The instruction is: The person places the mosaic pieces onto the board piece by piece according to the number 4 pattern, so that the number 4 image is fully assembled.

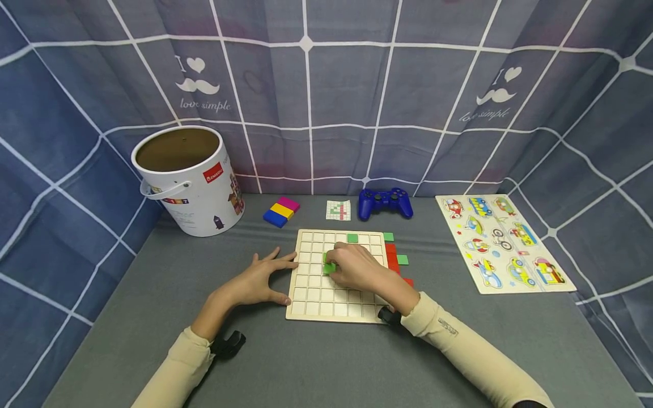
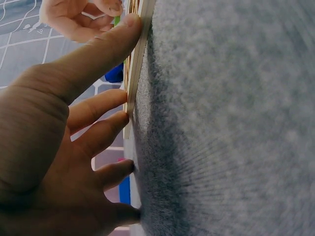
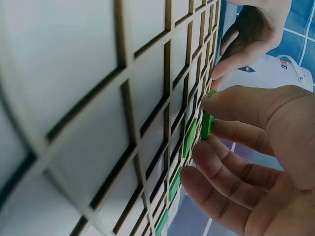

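Right wrist view: right hand (image 3: 256,147) pinches a small green square tile (image 3: 206,125) just above the pale wooden grid board (image 3: 98,98). Left hand (image 1: 257,277), fingers straight, braces the board's edge. Best lowered flat, square to its cell.

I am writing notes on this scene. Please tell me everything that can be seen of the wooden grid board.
The wooden grid board is a pale, square tray with raised ribs dividing it into small square cells. It lies flat on the grey table. One green tile sits in its far row. The left hand presses straight fingers against its left edge. The right hand pinches a green piece over its middle cells.
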Available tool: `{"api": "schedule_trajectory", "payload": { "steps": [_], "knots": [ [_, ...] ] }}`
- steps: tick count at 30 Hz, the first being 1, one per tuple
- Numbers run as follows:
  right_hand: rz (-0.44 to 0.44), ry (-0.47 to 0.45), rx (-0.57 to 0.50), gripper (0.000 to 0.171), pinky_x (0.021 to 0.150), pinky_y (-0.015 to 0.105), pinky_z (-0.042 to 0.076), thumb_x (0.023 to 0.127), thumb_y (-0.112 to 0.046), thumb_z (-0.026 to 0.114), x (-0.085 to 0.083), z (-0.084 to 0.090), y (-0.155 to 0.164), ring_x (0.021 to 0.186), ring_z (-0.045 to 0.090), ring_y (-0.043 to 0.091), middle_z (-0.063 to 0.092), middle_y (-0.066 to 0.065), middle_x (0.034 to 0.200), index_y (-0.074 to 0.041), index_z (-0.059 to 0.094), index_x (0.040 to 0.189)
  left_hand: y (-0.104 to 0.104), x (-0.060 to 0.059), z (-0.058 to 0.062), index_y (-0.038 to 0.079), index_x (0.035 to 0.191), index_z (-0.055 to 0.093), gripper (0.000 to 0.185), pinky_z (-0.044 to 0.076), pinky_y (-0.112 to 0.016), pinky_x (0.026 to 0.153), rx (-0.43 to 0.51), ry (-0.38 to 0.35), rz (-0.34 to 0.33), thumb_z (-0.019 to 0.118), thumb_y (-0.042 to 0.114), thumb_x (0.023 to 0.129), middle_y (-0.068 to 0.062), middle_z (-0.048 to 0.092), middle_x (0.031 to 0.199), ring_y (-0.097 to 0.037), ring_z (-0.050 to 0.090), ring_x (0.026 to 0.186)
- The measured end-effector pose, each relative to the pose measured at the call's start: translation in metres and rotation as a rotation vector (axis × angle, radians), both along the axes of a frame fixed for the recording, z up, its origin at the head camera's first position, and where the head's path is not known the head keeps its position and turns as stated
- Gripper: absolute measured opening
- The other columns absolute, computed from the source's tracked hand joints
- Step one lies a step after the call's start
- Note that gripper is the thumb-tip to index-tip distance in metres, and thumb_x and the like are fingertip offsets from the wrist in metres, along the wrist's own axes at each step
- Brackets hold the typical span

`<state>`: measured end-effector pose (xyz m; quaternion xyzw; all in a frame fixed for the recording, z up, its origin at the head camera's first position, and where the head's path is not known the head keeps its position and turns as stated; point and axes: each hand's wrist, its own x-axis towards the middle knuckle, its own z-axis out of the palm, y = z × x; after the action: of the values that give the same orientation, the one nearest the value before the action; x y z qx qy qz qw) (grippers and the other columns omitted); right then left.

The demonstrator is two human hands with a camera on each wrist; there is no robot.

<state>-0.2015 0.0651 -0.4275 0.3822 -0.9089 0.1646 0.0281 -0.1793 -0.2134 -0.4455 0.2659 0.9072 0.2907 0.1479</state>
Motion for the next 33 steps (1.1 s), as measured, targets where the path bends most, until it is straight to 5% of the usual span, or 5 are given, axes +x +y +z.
{"api": "schedule_trajectory", "payload": {
  "steps": [18,33],
  "knots": [
    [0.024,-0.019,0.047,0.017,0.05,0.025,0.029,0.08,-0.006,0.074,-0.008,-0.007,-0.027,0.06,0.037,0.01,0.046,-0.003,0.072,-0.018,0.063,0.074,-0.001,-0.001,0.0,0.017,0.144,0.056,0.082,-0.005,-0.077,0.106,-0.003,-0.007,-0.004,0.09,0.04,0.072,0.001,0.03,0.162,-0.04,0.008,0.15],
    [0.046,-0.06,0.086,0.006,0.052,0.026,0.033,0.083,-0.012,0.076,-0.01,-0.004,-0.032,0.062,0.041,0.01,0.049,-0.004,0.075,-0.014,0.069,0.082,0.001,0.001,0.002,0.017,0.143,0.057,0.081,-0.005,-0.077,0.106,-0.01,-0.013,0.008,0.09,0.039,0.072,0.003,0.031,0.162,-0.04,0.008,0.15]
  ]
}}
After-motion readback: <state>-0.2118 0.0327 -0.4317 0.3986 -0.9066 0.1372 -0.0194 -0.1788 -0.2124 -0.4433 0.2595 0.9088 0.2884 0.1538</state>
